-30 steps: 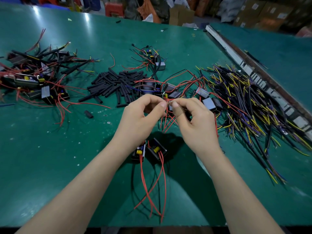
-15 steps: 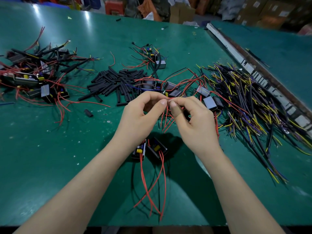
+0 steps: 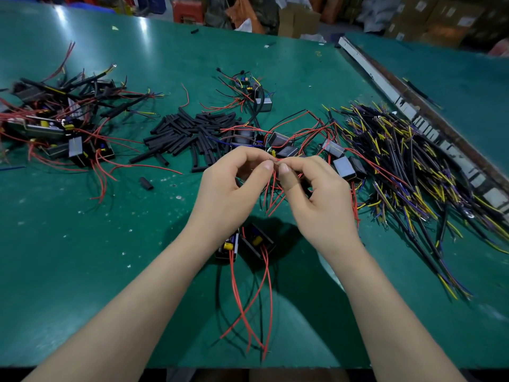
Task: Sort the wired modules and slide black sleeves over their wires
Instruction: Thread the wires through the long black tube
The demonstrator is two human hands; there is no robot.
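My left hand (image 3: 230, 193) and my right hand (image 3: 316, 199) meet above the middle of the green table (image 3: 82, 257). Both pinch the ends of thin red wires (image 3: 271, 198) between thumb and fingertips. Those wires hang down toward the table. Below my wrists lie two small black modules (image 3: 249, 242) with long red leads (image 3: 248, 307) running toward me. A heap of black sleeves (image 3: 190, 133) lies just beyond my left hand. More wired modules (image 3: 281, 143) sit behind my fingers.
A tangle of modules with red and black wires (image 3: 60, 125) fills the far left. A large pile of black, yellow and purple wires (image 3: 407, 166) spreads on the right, beside a metal rail (image 3: 399, 100). One loose sleeve (image 3: 146, 183) lies alone. Boxes stand beyond the table.
My two hands stay together pinching the red wires, with only small shifts of the fingertips. The view has tilted slightly.
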